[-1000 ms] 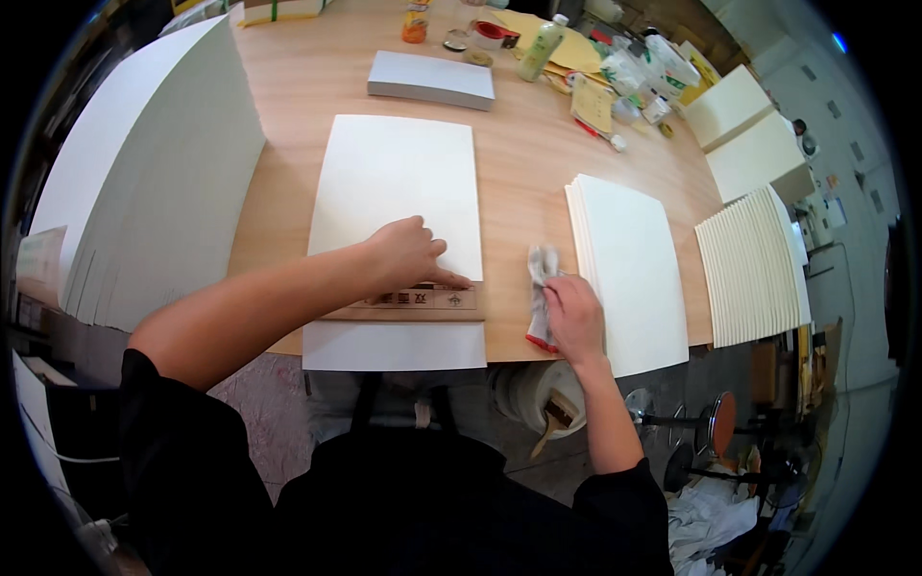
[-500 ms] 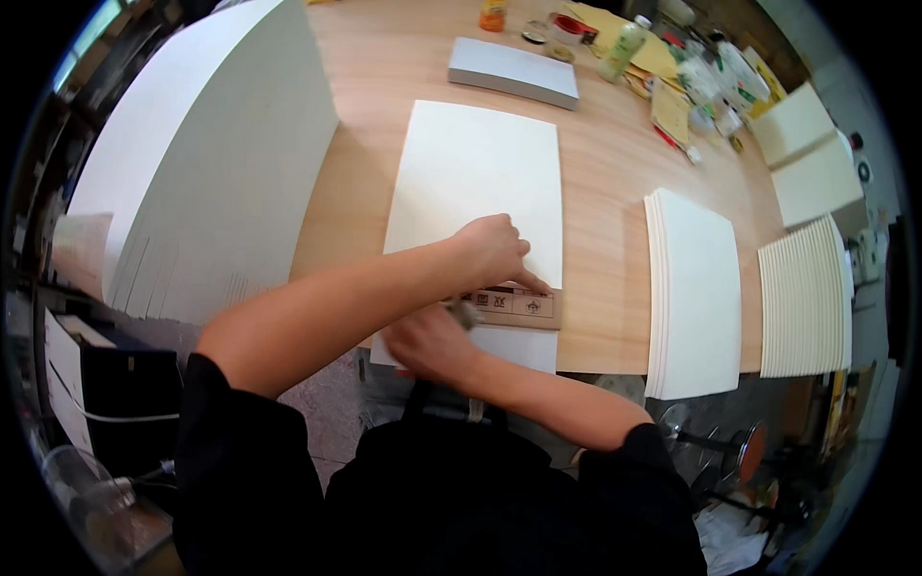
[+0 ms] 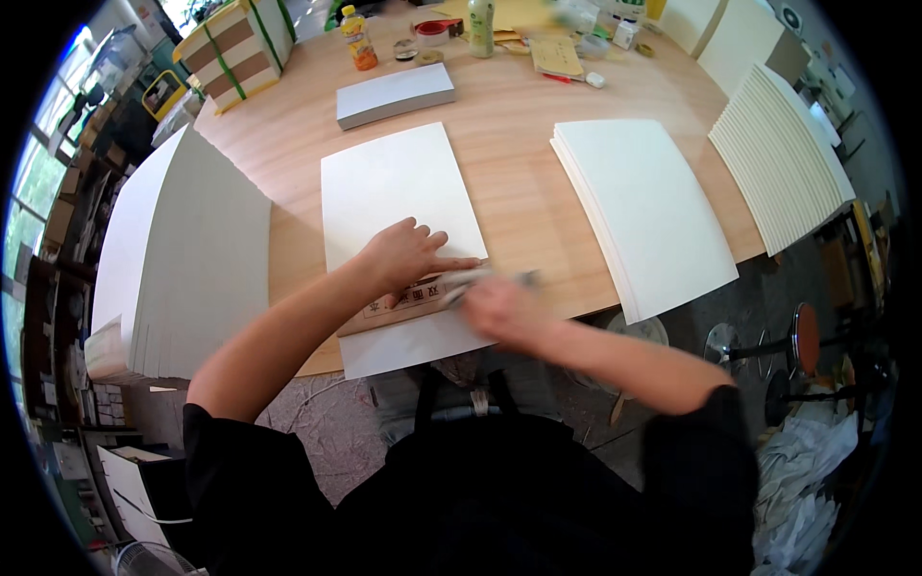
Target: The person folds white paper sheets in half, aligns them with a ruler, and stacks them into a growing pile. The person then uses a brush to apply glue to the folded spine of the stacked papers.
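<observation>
A large white sheet (image 3: 403, 182) lies on the wooden table in front of me, its near end reaching the table edge. Across its lower part lies a flat brown strip (image 3: 384, 315) with dark printing, and a band of white shows below it. My left hand (image 3: 403, 257) presses down on the strip, index finger stretched along its upper edge and thumb on its face. In my right hand (image 3: 504, 309), blurred by motion, is a bunched greyish rag (image 3: 466, 285) at the strip's right end. The right fingers are curled and partly hidden.
A tall white paper stack (image 3: 211, 259) stands at left, a small white stack (image 3: 396, 96) beyond the sheet. To the right lie a sheet pile (image 3: 643, 206) and a ridged cream stack (image 3: 783, 158). Bottles, including an orange one (image 3: 358, 43), and a red-rimmed bowl (image 3: 437, 34) stand far back.
My right hand has swept from left, beneath my left forearm, to the strip's right end with the rag. The left hand still presses the strip. The whole view has shifted and turned.
</observation>
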`<state>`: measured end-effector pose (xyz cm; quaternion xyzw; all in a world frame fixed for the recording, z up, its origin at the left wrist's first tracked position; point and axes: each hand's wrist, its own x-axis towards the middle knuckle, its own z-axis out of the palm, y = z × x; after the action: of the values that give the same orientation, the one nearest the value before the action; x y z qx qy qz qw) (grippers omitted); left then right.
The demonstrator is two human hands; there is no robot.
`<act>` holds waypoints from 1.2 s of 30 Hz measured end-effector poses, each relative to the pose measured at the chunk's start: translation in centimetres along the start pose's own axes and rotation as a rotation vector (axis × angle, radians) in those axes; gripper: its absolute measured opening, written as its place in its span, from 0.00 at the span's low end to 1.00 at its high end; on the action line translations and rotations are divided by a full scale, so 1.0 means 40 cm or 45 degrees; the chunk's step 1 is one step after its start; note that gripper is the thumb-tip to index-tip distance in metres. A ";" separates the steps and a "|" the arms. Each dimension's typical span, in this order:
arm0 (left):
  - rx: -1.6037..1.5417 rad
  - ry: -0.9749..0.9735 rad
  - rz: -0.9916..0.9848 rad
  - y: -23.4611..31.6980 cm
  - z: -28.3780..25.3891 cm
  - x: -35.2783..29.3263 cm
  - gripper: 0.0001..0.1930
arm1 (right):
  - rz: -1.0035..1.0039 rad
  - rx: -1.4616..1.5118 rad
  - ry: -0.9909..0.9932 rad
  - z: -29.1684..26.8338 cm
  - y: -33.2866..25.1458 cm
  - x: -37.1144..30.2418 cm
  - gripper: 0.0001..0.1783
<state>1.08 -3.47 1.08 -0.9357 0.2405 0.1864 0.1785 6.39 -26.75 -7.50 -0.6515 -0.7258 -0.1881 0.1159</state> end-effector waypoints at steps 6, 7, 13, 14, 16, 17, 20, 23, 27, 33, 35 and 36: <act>0.031 0.137 -0.215 0.078 0.043 -0.059 0.35 | 0.693 0.059 -0.045 -0.105 0.145 -0.168 0.07; -0.073 0.132 -0.279 0.091 0.041 -0.099 0.30 | 0.849 0.152 0.092 -0.081 0.131 -0.169 0.07; -0.493 0.883 -0.332 0.152 0.183 -0.209 0.24 | 1.188 0.576 0.495 -0.048 0.093 -0.167 0.09; -0.394 0.955 -0.317 0.143 0.178 -0.210 0.23 | 1.222 0.694 0.496 -0.055 0.113 -0.148 0.09; -0.194 1.092 -0.288 0.125 0.163 -0.204 0.19 | 1.204 0.627 0.535 -0.079 0.144 -0.094 0.11; -0.229 1.122 -0.485 0.119 0.131 -0.204 0.12 | 1.199 0.598 0.546 -0.094 0.148 -0.069 0.12; -0.205 0.735 -0.752 0.015 0.072 -0.222 0.07 | 1.776 1.468 0.363 -0.130 0.160 0.077 0.15; 0.263 0.895 -0.679 -0.075 -0.077 -0.276 0.05 | 1.534 2.891 0.121 -0.016 0.232 0.131 0.20; 0.476 1.109 -0.699 -0.049 -0.266 -0.485 0.04 | 1.066 3.520 0.651 0.132 0.197 0.256 0.22; 0.732 1.330 -1.306 0.055 -0.105 -0.942 0.15 | 0.668 2.823 0.537 -0.181 -0.045 0.751 0.24; 0.701 1.293 -1.571 0.067 -0.012 -1.115 0.21 | 0.475 2.854 0.467 -0.205 -0.100 0.901 0.22; 0.598 1.305 -1.642 0.051 0.046 -1.164 0.24 | 0.428 2.856 0.454 -0.205 -0.116 0.950 0.21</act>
<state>-38.41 13.47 19.25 -0.7971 -0.2554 -0.4522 0.3082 -3.54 3.70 15.03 -0.2344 -0.3620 0.4927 0.7558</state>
